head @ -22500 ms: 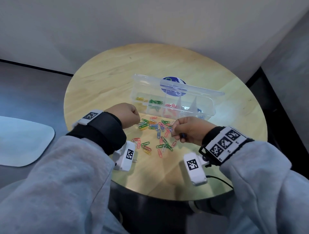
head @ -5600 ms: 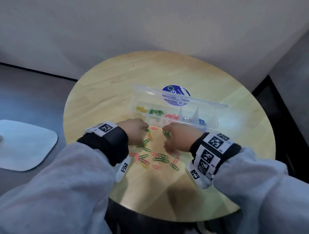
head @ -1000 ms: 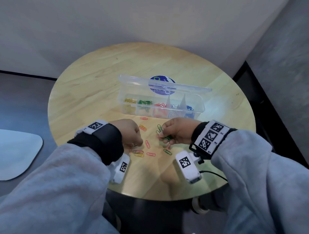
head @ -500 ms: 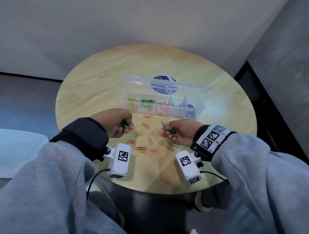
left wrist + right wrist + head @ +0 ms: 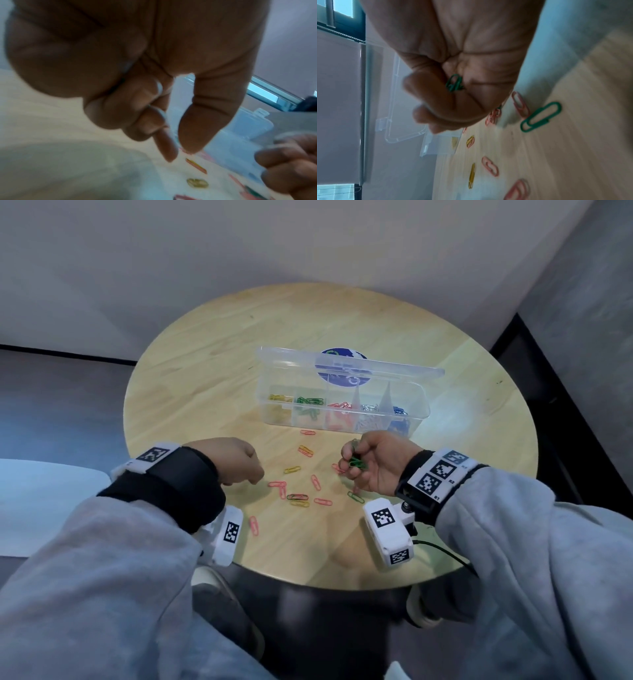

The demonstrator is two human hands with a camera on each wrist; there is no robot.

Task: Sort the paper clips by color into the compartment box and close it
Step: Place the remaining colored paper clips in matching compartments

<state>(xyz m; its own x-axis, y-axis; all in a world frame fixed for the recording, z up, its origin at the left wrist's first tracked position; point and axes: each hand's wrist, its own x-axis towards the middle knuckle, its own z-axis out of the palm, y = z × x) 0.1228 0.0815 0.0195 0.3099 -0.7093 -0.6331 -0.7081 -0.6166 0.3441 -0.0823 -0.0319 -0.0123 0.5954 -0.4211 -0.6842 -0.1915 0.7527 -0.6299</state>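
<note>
Paper clips (image 5: 301, 474) lay loose on the round wooden table (image 5: 212, 378), between the two hands and in front of the box. Most of them were pink, a few were yellow, and some were green.

On the left, the left hand (image 5: 236, 462) hung low over the table with its fingers curled in. From the left wrist view, the thumb and the pointing finger (image 5: 167, 147) reached down close together, just above the table near a pink clip. The picture there was blurry, so it was not clear if that hand held a clip or not.

In the middle, past the loose clips, stood the clear compartment box (image 5: 342, 409) with its lid (image 5: 349, 369) standing open at the back. Going from left to right, its parts held yellow clips, green clips, pink clips, silver clips and blue clips.

On the right, the right hand (image 5: 371, 465) was up off the table, just in front of the box. Its fingers were curled tight around a small bunch of green clips (image 5: 356, 460). In the right wrist view the green bunch (image 5: 454, 83) peeked out of the closed fist. One more green clip (image 5: 356, 496) lay flat on the table just below that hand, next to a pink one.
</note>
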